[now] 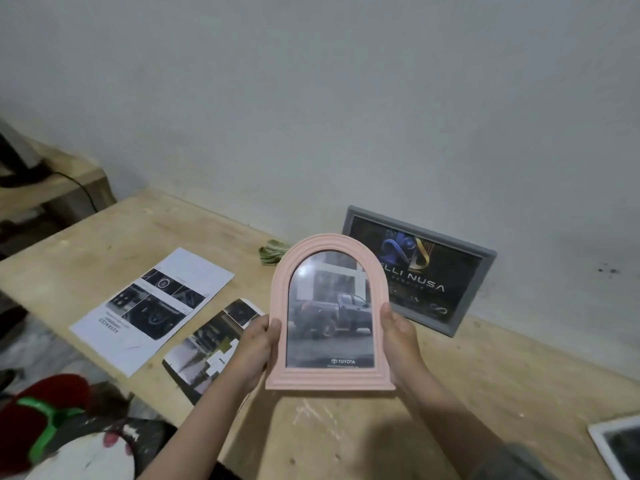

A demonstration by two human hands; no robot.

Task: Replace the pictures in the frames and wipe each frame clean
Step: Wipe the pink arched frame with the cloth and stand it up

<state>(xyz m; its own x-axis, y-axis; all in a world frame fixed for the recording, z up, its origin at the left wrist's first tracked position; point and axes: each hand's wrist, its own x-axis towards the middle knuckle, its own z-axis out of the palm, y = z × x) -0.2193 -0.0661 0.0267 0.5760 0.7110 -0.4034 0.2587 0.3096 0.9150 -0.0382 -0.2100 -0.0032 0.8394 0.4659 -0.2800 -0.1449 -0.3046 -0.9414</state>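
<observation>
Above the table's near edge, between your two hands, the pink frame [330, 315] stood upright with its arch at 12 o'clock and its flat foot at 6, glass facing you. Its long axis ran straight up and down, and a truck picture [330, 323] with a Toyota mark showed behind the glass, so by my reading this frame already carried a picture and wiping was what remained.

Your left hand [254, 348] was clamped on the frame's edge at 9 o'clock, thumb lying over the front rim. Your right hand [398, 341] gripped the opposite edge at 3 o'clock, thumb likewise on the front. Both held low on the sides, below the arch.

From the frame, the green cloth [273, 251] lay on the table [450, 393] at about 11 o'clock, just past the arch and up near the wall. Your left hand was the nearer one to it, so I judged you would free that hand and keep the right as the holder, or set the frame down flat first.

At 2 o'clock the grey frame [417, 271] leaned against the wall, long axis level, with a dark poster in it. At 9 o'clock two loose sheets lay flat: a white brochure [152, 310] farther out and a photo print [207, 348] partly under your left wrist.
</observation>
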